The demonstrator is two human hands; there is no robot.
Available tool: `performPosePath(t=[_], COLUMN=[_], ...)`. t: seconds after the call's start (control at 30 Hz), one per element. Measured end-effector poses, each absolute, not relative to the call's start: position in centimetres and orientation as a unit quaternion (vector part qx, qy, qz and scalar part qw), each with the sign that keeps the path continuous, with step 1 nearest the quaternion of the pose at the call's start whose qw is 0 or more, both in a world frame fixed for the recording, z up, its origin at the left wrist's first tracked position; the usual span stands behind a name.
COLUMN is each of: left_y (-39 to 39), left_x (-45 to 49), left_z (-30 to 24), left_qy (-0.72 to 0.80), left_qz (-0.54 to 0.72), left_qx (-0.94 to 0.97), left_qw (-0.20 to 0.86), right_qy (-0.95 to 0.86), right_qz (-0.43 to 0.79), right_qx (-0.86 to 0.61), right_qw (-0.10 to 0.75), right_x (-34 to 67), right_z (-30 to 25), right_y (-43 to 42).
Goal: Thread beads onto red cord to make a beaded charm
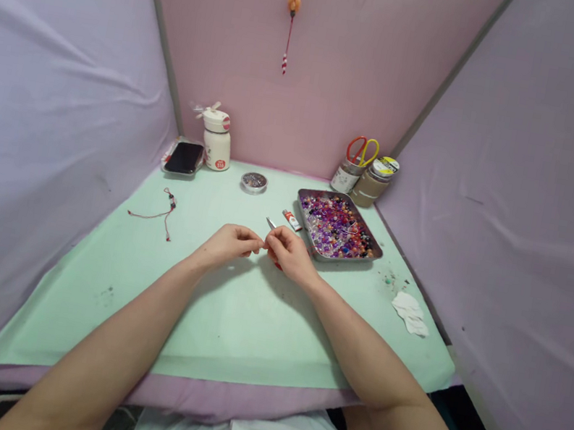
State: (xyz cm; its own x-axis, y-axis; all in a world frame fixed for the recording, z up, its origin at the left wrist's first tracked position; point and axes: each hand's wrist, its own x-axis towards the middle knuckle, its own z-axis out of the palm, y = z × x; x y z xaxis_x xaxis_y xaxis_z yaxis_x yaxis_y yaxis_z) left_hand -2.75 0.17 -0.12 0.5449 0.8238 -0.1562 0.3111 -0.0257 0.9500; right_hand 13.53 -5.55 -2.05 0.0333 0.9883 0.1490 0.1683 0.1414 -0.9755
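Observation:
My left hand [230, 244] and my right hand [287, 252] meet over the middle of the pale green mat [227, 308], fingertips pinched together and almost touching. What they pinch is too small to make out. A metal tool tip [270, 223] pokes out just behind my right hand. A metal tray [375, 254] full of purple, red and clear beads lies right of my right hand. A small red and white tube [292, 220] rests between the tray and my hands.
A red cord with beads [162, 209] lies at the left. At the back stand a phone [184, 157], a white bottle [216, 140], a small round tin [253, 181], a jar with scissors [353, 164] and a lidded jar [376, 181]. Crumpled tissue [410, 313] lies right. A beaded ornament [294, 2] hangs on the wall.

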Motion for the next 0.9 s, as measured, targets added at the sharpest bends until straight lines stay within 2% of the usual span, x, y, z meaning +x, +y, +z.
performPosePath(t=[0.17, 0.27, 0.37, 0.53, 0.77, 0.83, 0.9], left_y=[0.0, 0.1, 0.3, 0.7, 1.0, 0.9, 0.7], left_x=[-2.6, -2.6, -2.6, -2.5, -2.3, -2.3, -2.3], left_z=[0.3, 0.5, 0.5, 0.2, -0.3, -0.5, -0.7], left_qy=[0.406, 0.400, 0.391, 0.391, 0.407, 0.413, 0.436], left_qz=[0.233, 0.244, 0.256, 0.262, 0.289, 0.314, 0.338], left_qx=[0.596, 0.525, 0.466, 0.403, 0.384, 0.428, 0.509], left_qw=[0.653, 0.711, 0.751, 0.785, 0.777, 0.740, 0.661], right_qy=[-0.588, -0.591, -0.620, -0.691, -0.722, -0.727, -0.728], right_qz=[0.388, 0.356, 0.244, 0.084, 0.036, 0.023, 0.008], right_qx=[-0.513, -0.512, -0.529, -0.524, -0.536, -0.538, -0.539], right_qw=[0.491, 0.512, 0.526, 0.491, 0.437, 0.427, 0.424], right_x=[13.6, 13.6, 13.8, 13.9, 13.9, 13.9, 14.0], right_z=[-2.4, -2.6, -2.7, -2.9, -3.1, -3.1, -3.0], right_y=[-5.4, -5.3, -5.3, -5.5, -5.7, -5.7, -5.7])
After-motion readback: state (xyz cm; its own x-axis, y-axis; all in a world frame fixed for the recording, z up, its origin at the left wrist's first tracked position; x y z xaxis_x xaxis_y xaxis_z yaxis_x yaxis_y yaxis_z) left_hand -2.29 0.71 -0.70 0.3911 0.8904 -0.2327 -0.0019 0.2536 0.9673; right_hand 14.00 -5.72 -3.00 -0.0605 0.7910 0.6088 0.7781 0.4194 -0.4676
